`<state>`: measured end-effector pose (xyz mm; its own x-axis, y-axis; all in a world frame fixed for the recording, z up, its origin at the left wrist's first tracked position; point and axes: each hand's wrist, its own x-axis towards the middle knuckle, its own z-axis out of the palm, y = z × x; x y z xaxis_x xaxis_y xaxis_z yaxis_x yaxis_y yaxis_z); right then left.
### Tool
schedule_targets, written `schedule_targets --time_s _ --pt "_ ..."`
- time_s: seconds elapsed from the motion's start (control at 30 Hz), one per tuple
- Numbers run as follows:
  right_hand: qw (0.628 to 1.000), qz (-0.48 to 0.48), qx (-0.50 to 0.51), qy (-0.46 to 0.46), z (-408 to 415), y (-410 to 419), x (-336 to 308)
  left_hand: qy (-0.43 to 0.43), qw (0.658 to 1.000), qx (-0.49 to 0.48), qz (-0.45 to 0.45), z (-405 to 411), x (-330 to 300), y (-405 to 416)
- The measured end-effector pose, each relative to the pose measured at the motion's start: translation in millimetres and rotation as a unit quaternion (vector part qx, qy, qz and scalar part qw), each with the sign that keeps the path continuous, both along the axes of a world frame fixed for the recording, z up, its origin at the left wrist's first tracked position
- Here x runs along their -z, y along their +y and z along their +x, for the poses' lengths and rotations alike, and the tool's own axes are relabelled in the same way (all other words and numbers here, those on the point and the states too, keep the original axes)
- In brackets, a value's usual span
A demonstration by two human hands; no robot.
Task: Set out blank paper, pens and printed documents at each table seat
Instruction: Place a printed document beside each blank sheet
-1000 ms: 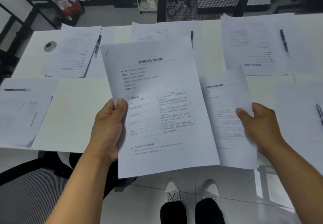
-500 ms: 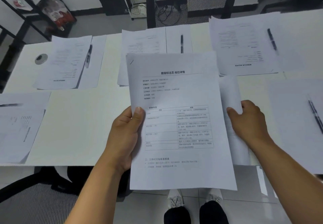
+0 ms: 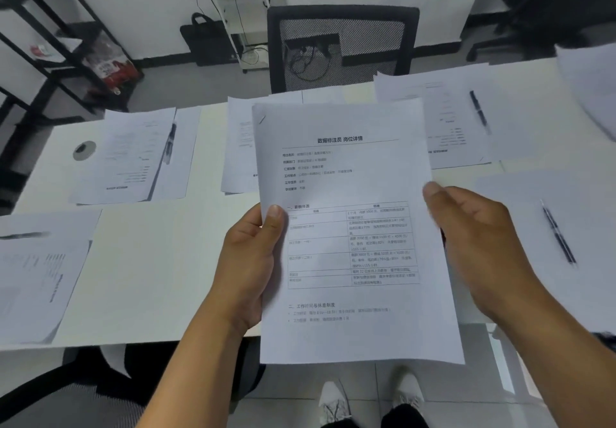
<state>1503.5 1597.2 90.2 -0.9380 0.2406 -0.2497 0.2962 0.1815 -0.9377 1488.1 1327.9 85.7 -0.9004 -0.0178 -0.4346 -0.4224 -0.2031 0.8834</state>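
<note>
White printed document point(image 3: 350, 227) with black text and a table, stapled top-left – held upright-facing over the white table's point(image 3: 160, 260) near edge. Paper sets lie at five seats; black pens point(image 3: 478, 111) point(image 3: 558, 234) point(image 3: 171, 139) rest on three, fourth blurred.

Person, head view. Both forearms bare to the frame edge; no sleeves, watch or rings visible on left hand point(image 3: 248, 271) or right hand point(image 3: 480, 247). Nails short. Lower frame: dark trousers point(image 3: 405, 419); white lace-up shoes point(image 3: 333, 402), laces pale, toes rounded. Nothing else of the body visible.
</note>
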Motion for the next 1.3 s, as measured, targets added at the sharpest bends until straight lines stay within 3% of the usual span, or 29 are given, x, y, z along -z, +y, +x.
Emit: schedule_targets --time_s 0.13,0.5,0.93,1.3 --pt "0.997 0.065 0.016 0.033 11 1 -23 0.020 1.000 0.012 -0.009 2 -24 4" --pt "0.983 0.119 0.090 0.104 56 32 -102 0.096 0.991 0.084 -0.035 8 -102 42" --pt "0.953 0.159 0.195 0.171 135 87 -196 0.160 0.971 0.172 0.047 28 -180 122" --pt "0.932 0.176 0.226 0.220 189 184 -224 0.207 0.955 0.198 0.083 74 -226 224"
